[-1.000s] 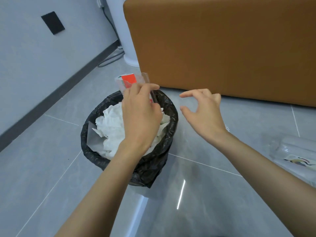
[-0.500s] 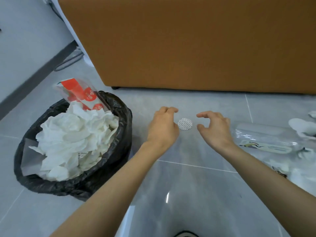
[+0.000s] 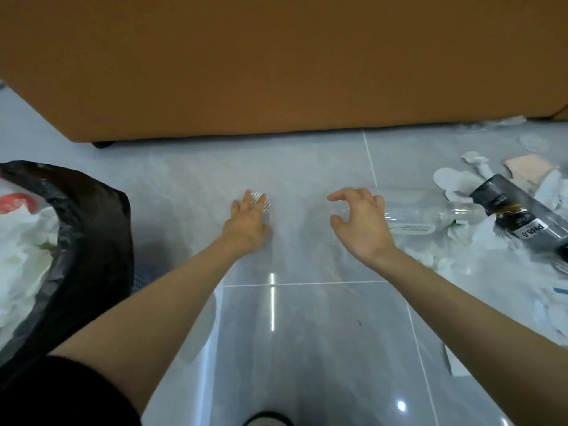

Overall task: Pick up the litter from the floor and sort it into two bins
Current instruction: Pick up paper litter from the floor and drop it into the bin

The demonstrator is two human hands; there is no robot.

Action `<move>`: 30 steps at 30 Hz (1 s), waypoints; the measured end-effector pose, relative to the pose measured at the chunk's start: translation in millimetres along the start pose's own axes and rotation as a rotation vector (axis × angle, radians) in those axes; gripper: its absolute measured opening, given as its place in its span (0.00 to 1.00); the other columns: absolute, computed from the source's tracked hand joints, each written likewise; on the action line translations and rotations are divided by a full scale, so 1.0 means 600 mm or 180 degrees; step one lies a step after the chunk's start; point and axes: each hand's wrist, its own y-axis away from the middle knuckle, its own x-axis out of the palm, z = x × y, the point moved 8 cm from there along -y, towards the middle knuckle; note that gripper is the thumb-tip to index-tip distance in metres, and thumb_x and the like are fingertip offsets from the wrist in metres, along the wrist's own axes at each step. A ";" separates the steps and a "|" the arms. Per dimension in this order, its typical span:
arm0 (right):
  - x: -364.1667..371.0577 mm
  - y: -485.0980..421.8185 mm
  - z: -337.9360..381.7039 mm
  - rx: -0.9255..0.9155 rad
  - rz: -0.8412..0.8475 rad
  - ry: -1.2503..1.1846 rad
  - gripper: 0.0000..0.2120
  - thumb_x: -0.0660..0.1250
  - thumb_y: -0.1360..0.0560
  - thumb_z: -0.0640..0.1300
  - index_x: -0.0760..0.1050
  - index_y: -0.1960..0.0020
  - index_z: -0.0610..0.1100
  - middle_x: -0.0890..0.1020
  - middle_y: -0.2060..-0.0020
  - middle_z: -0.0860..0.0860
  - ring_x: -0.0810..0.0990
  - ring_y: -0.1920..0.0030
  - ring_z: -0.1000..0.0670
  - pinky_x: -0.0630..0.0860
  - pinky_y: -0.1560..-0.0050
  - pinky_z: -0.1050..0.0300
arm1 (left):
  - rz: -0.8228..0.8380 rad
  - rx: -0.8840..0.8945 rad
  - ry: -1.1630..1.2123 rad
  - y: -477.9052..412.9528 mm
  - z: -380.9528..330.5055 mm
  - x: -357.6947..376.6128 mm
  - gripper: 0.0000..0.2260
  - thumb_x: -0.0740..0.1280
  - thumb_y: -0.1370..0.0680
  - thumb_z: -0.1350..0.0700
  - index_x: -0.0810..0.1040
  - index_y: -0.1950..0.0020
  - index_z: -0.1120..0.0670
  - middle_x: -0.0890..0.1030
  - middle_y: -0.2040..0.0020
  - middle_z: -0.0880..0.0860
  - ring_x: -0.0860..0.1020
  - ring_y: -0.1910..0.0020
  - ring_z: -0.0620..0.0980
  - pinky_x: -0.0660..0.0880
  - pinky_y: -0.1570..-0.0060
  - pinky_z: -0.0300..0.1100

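Note:
A small round white patterned disc (image 3: 263, 203) lies on the grey floor tiles. My left hand (image 3: 248, 224) reaches over it with straight fingers, its fingertips on the disc's left part. My right hand (image 3: 361, 224) hovers to the right with loosely curled fingers and holds nothing, close to the base of a clear plastic bottle (image 3: 430, 212) that lies on its side. A bin lined with a black bag (image 3: 92, 229) stands at the left, full of white tissues (image 3: 21, 247) and a red-printed wrapper (image 3: 17, 202).
An orange-brown sofa (image 3: 276, 63) runs along the back. At the right lies a litter heap: a dark box marked PH8.0 (image 3: 522, 216), white paper discs (image 3: 451, 179), tissues and a beige scrap (image 3: 527, 167). A foot (image 3: 266, 419) shows at the bottom edge.
My left hand left the wrapper in the bin and came down onto the white disc. The view swung right, and my right hand moved toward the clear bottle.

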 end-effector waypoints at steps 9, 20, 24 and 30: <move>-0.039 0.015 -0.042 -0.0141 -0.0322 0.0287 0.22 0.64 0.28 0.35 0.71 0.36 0.47 0.70 0.37 0.49 0.63 0.38 0.45 0.62 0.38 0.61 | -0.0399 0.0319 0.0050 0.000 -0.037 0.010 0.29 0.64 0.23 0.52 0.57 0.24 0.50 0.63 0.31 0.54 0.61 0.34 0.59 0.66 0.35 0.48; -0.073 -0.001 -0.158 0.0713 0.0545 0.1678 0.42 0.67 0.29 0.35 0.47 0.24 0.53 0.51 0.25 0.50 0.45 0.24 0.38 0.44 0.27 0.36 | -0.0061 0.0360 0.0422 0.059 -0.091 0.069 0.36 0.74 0.31 0.46 0.61 0.27 0.46 0.61 0.35 0.53 0.64 0.37 0.56 0.61 0.35 0.43; -0.073 -0.001 -0.144 0.0156 0.0368 0.1963 0.37 0.70 0.30 0.38 0.57 0.26 0.50 0.61 0.31 0.47 0.63 0.33 0.41 0.61 0.31 0.47 | -0.0113 0.0201 0.0822 0.066 -0.090 0.077 0.33 0.76 0.33 0.50 0.67 0.32 0.45 0.66 0.37 0.53 0.65 0.37 0.54 0.64 0.38 0.41; -0.060 0.012 -0.126 -0.0210 0.0543 0.2335 0.33 0.69 0.29 0.45 0.57 0.30 0.51 0.68 0.35 0.48 0.68 0.36 0.43 0.63 0.36 0.49 | -0.0115 0.0305 0.0793 0.075 -0.098 0.079 0.13 0.64 0.22 0.55 0.74 0.38 0.54 0.78 0.43 0.56 0.70 0.37 0.56 0.71 0.42 0.47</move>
